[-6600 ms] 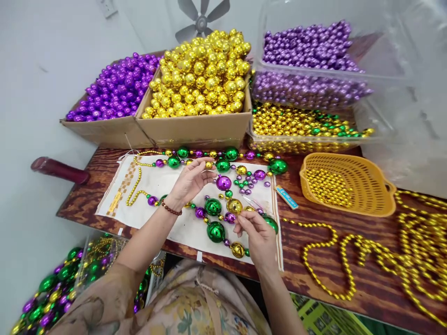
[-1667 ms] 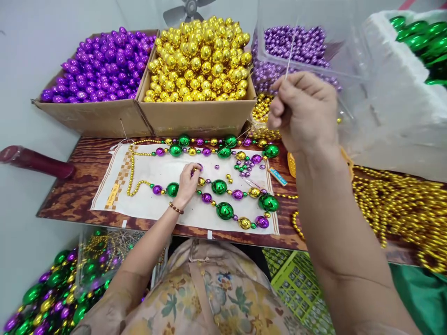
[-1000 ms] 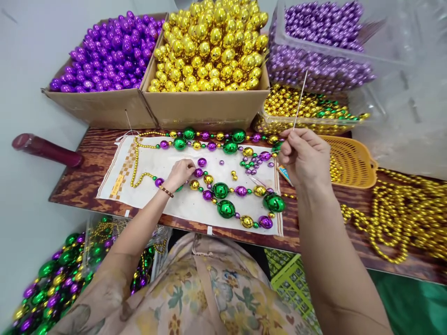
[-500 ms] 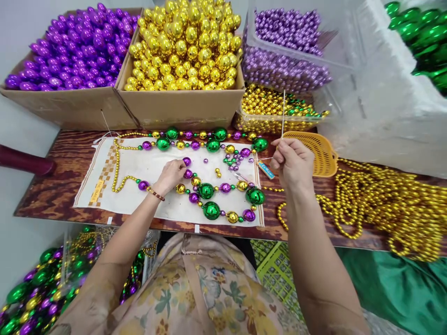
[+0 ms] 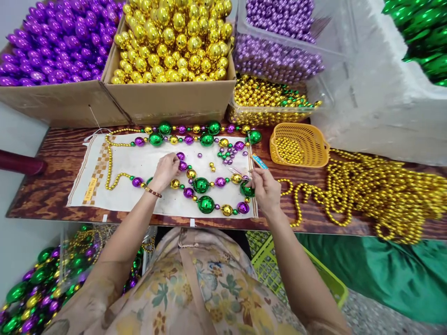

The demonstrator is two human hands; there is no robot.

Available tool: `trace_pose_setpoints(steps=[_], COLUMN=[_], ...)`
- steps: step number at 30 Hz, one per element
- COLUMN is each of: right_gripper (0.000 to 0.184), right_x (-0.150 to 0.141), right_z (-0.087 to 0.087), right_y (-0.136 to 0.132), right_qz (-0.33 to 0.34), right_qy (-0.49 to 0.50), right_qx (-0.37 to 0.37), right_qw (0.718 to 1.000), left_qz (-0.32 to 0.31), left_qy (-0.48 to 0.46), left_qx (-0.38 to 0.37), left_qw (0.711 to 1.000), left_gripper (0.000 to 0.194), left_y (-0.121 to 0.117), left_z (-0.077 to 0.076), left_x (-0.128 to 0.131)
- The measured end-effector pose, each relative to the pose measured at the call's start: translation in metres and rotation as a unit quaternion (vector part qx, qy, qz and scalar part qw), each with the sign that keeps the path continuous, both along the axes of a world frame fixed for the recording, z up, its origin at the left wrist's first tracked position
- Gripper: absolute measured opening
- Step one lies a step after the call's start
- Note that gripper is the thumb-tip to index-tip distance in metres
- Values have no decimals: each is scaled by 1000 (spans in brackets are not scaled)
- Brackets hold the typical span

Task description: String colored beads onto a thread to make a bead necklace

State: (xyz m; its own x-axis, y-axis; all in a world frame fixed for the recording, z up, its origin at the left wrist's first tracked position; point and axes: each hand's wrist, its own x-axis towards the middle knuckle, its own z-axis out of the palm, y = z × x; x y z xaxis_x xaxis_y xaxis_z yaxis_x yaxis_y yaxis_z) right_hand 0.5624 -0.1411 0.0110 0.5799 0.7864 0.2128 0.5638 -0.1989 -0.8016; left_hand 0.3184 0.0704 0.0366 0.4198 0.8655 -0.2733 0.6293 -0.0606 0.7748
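Note:
A strand of large green, purple and gold beads (image 5: 200, 185) lies looped on a white cloth (image 5: 139, 160) on the wooden table. My left hand (image 5: 165, 170) rests on the cloth, its fingers pinched on the strand at a purple bead (image 5: 182, 165). My right hand (image 5: 265, 187) is low at the cloth's right edge, beside a big green bead (image 5: 247, 190). Its fingers are closed on a thin needle whose thread runs back to the strand. Several loose small beads (image 5: 228, 152) lie on the cloth between my hands.
At the back stand cardboard boxes of purple balls (image 5: 52, 42) and gold balls (image 5: 171, 37), plus clear trays of small purple (image 5: 275, 60) and gold beads (image 5: 265, 100). An orange basket (image 5: 300, 145), gold chains (image 5: 377, 195) and a blue packet (image 5: 259, 161) lie right. Finished strands (image 5: 35, 288) pile lower left.
My right hand, raised high with the needle pointing up, has come down to the cloth's right edge. My left hand has stayed pinched on the strand. The view has tilted downward.

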Motion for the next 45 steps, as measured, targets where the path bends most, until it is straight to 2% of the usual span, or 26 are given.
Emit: trace_pose_setpoints(steps=[2,4,9,13,17,20,23,25,28,30,34,39,42,45], right_gripper=[23,23,26,27,30,31,29,25,19,17,21,23,19,20], right_x=[-1,0,8,19,26,23,12,2,-12,-19,-23,-24,-25,-27], right_z=[-2,-4,-8,-11,-18,-15,3,21,45,53,51,43,37,28], right_y=[-3,-5,-12,-19,-22,-21,-14,-6,6,14,24,24,20,17], right_qz=[59,82,24,-22,-46,-65,-89,-78,-26,5,38,36,18,7], right_qy=[-55,-125,-226,-228,-192,-150,-71,27,182,237,254,229,236,279], right_qx=[-23,-50,-84,-90,-81,-60,2,62,131,144,131,117,110,106], right_qw=[996,988,970,969,977,985,994,995,974,961,957,966,965,954], left_qz=[4,4,-26,-96,-148,-161,-169,-169,-158,-150,-116,-58,-51,-64], left_qy=[-6,-12,-9,46,128,168,195,211,223,225,221,174,114,31], left_qx=[4,3,2,66,137,147,159,164,165,164,170,195,204,208], left_qw=[1000,1000,1000,992,971,961,953,948,948,949,953,963,971,975], left_gripper=[10,11,8,10,15,19,24,26,26,25,25,24,21,18], left_y=[0,0,-5,-16,-24,-25,-24,-24,-23,-22,-14,3,10,14], left_z=[0,0,-2,2,12,17,17,15,12,10,11,11,10,12], left_x=[1,1,-2,-4,-5,-6,-7,-8,-9,-10,-15,-21,-17,-3])
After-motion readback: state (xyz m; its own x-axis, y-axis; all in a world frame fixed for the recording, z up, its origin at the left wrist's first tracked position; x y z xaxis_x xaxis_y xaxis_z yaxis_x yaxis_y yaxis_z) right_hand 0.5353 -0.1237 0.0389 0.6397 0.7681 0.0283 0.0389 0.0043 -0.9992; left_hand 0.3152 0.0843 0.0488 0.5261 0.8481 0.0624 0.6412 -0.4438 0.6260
